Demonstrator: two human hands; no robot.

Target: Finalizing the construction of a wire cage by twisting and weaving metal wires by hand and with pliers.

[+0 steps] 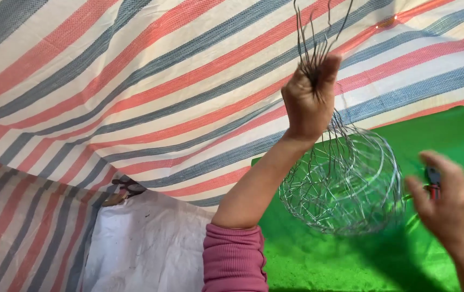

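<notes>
At centre frame, slightly toward 1 o'clock, we record our left hand [308, 100], raised, its fingers closed tight around a gathered bundle of wire ends [318, 38] that fan upward toward 12 o'clock.

Item one: a wire basket [345, 186], rounded, woven of thin silvery wire in open loops. It hangs below our left hand, at its 5 o'clock, suspended by the strands that run up into the fist. It sits over the green surface [448, 130]; whether it touches that surface we cannot tell.

Item two: our right hand [445, 203], at 3 o'clock of the basket and just beside it, blurred. Its fingers are curled around a small tool with red handles [433, 183]; only part of the tool shows, and its kind we cannot tell.

Item three: a pink sleeve [234, 259], pushed up on our left forearm, at 6 o'clock of the frame.

Item four: a striped tarpaulin [134, 81], red, blue-grey and white bands, filling the background from 9 to 12 o'clock.

Item five: a white cloth [145, 243], lightly soiled, at 7 o'clock, beside the green surface.
</notes>
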